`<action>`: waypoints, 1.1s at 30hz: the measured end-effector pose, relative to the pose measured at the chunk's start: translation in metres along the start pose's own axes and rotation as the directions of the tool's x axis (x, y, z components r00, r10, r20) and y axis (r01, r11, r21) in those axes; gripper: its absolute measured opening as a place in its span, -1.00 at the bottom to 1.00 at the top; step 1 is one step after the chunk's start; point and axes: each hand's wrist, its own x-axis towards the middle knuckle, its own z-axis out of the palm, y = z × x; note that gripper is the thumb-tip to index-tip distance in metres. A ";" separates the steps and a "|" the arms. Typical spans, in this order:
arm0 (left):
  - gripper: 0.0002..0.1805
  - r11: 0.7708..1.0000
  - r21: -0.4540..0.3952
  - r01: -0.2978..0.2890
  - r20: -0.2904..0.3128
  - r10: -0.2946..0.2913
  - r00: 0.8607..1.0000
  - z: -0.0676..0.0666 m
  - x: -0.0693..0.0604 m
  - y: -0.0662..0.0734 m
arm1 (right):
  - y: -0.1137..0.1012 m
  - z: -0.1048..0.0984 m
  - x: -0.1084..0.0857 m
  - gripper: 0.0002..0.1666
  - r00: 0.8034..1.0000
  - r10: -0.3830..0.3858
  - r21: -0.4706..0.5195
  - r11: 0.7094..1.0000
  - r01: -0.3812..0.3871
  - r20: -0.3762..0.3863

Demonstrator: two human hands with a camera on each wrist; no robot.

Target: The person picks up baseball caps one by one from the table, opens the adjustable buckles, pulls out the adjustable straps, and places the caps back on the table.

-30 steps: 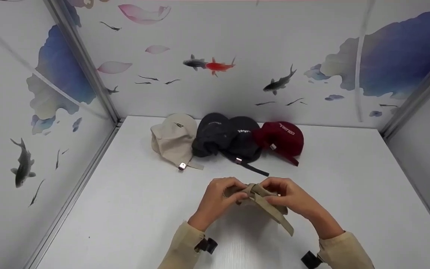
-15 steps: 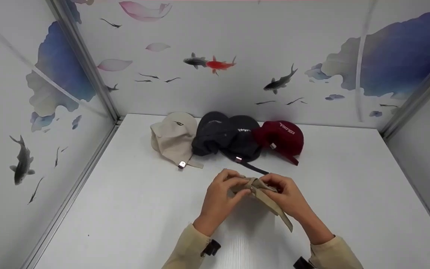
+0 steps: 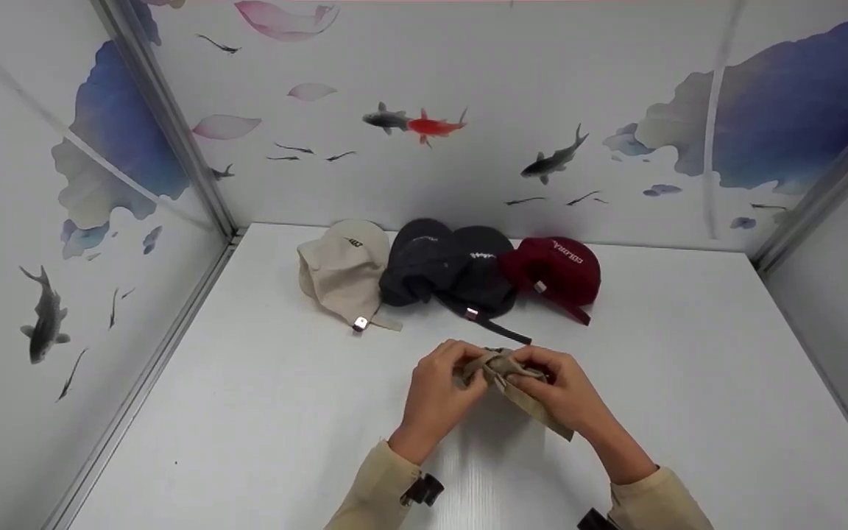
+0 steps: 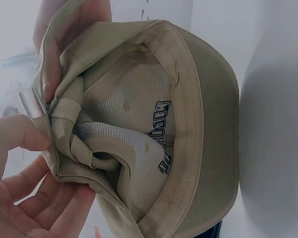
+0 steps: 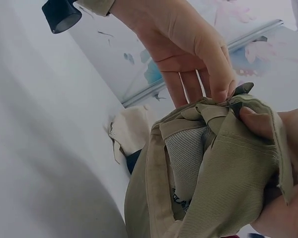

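Your left hand and right hand both pinched the khaki cap by its back edge near the metal buckle, the maroon cap lying beyond.

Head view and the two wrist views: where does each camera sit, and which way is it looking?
Head: on the person's head, looking forward and down at the table and khaki cap; left hand, right hand and sleeves show.
Left wrist: on the left wrist, looking into the khaki cap's hollow; parts of both hands show.
Right wrist: on the right wrist, looking across the khaki cap; both hands and a bit of sleeve show.
Shared: head and right wrist both show the cream cap.
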 end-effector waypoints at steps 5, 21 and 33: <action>-0.75 0.998 -0.052 0.025 0.017 -0.024 1.000 -0.005 0.002 -0.004 | 0.003 -0.002 -0.002 -0.86 0.999 -0.003 0.021 1.000 0.003 0.038; -0.85 0.945 -0.324 0.039 0.060 -0.021 0.998 -0.002 -0.009 -0.001 | 0.001 -0.001 -0.005 -0.82 0.999 0.039 0.092 0.995 -0.038 -0.012; -0.90 0.975 -0.221 0.022 0.039 -0.014 0.999 0.000 -0.008 0.002 | 0.002 0.005 -0.005 -0.85 0.999 0.028 0.045 0.999 -0.027 -0.027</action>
